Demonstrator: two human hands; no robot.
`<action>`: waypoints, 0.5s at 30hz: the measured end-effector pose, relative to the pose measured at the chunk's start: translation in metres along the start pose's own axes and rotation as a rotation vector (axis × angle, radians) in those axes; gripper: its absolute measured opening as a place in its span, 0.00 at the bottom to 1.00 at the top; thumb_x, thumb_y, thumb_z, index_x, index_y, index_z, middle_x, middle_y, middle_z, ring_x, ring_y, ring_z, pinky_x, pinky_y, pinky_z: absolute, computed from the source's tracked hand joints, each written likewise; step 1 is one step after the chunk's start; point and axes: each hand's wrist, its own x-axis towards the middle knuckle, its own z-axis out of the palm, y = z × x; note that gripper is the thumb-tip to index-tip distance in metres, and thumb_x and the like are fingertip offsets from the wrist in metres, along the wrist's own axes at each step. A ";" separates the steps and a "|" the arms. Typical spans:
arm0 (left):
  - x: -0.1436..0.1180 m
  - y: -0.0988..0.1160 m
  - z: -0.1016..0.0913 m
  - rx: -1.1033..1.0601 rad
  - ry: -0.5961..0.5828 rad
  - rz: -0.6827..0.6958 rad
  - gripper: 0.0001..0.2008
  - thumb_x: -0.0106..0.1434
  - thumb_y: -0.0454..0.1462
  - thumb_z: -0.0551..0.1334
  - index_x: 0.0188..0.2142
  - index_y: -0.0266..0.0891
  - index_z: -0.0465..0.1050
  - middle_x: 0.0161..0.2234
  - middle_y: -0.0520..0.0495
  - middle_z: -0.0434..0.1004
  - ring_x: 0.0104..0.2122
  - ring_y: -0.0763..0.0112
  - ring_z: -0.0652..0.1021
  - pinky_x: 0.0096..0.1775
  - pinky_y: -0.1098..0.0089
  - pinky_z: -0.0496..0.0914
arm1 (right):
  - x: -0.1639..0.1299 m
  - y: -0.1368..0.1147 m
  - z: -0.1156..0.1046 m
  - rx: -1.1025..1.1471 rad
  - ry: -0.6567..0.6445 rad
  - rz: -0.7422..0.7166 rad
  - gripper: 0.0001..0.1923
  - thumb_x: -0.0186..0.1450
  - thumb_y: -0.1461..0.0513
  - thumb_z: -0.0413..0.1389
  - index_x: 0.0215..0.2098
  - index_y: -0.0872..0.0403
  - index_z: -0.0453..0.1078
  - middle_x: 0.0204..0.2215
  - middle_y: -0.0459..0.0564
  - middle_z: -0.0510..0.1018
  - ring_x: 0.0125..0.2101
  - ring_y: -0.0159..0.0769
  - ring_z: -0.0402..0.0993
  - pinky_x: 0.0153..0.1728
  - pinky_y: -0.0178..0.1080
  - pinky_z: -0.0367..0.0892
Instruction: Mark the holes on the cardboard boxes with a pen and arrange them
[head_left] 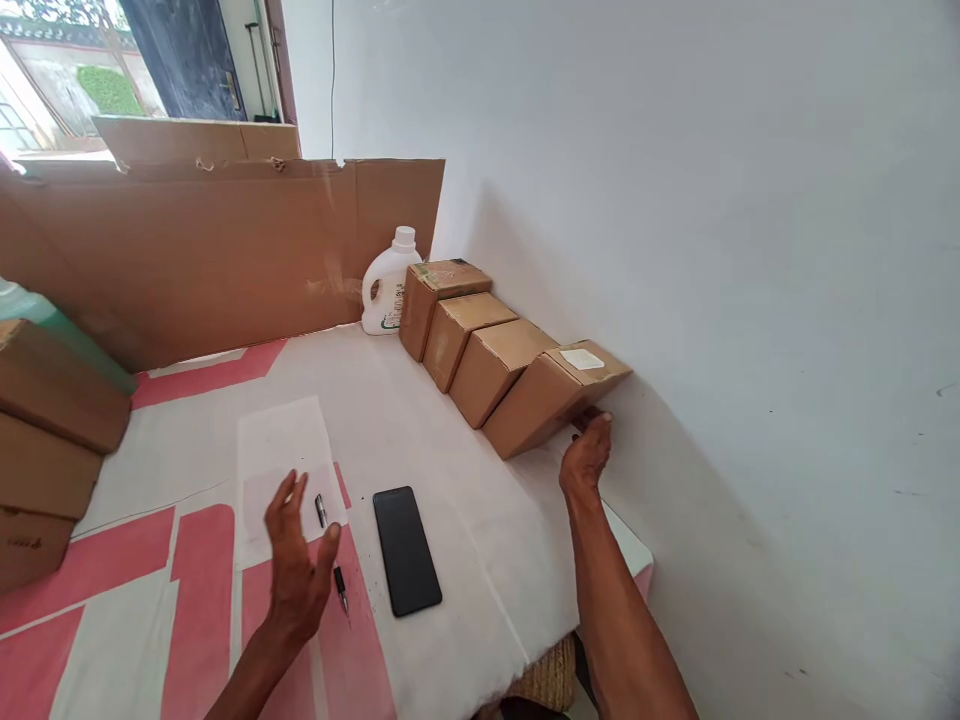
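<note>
A row of small cardboard boxes stands along the white wall. My right hand (586,452) presses against the near end of the closest box (551,398), which carries a white label on top; the fingertips touch its lower edge. My left hand (296,560) hovers open above the table with fingers spread, holding nothing. A pen (330,550) lies just beside and under that hand. A black phone (406,549) lies face up to the right of the pen.
A white jug (388,283) stands at the far end of the box row. A large cardboard sheet (202,250) leans at the back. Stacked boxes (45,450) sit at the left. The table's right edge (637,560) is near the wall.
</note>
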 end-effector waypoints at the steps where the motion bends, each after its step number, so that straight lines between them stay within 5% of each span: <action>1: 0.003 0.005 0.012 -0.044 -0.050 -0.008 0.30 0.75 0.48 0.57 0.73 0.53 0.53 0.73 0.38 0.51 0.73 0.44 0.57 0.65 0.38 0.65 | 0.002 0.003 0.005 0.023 0.009 0.024 0.50 0.68 0.32 0.27 0.59 0.61 0.67 0.56 0.68 0.74 0.59 0.55 0.69 0.54 0.52 0.66; 6: 0.025 0.024 0.063 -0.210 -0.268 -0.076 0.32 0.75 0.53 0.54 0.73 0.49 0.53 0.72 0.36 0.55 0.72 0.46 0.59 0.69 0.38 0.58 | -0.015 0.012 0.010 0.123 0.001 0.128 0.50 0.68 0.30 0.32 0.56 0.61 0.72 0.53 0.68 0.77 0.54 0.54 0.73 0.51 0.53 0.70; 9: 0.046 0.042 0.097 -0.302 -0.425 -0.096 0.37 0.75 0.57 0.52 0.76 0.45 0.46 0.75 0.36 0.48 0.74 0.50 0.54 0.72 0.42 0.52 | -0.047 0.017 0.001 0.182 -0.058 0.161 0.51 0.67 0.29 0.32 0.53 0.59 0.74 0.51 0.66 0.79 0.51 0.54 0.76 0.51 0.55 0.71; 15: 0.076 0.079 0.167 -0.400 -0.666 -0.083 0.46 0.71 0.62 0.55 0.77 0.42 0.42 0.78 0.35 0.42 0.77 0.50 0.45 0.75 0.47 0.44 | -0.110 0.012 0.001 0.293 -0.243 0.164 0.45 0.69 0.31 0.37 0.67 0.49 0.66 0.66 0.60 0.71 0.66 0.53 0.67 0.62 0.59 0.63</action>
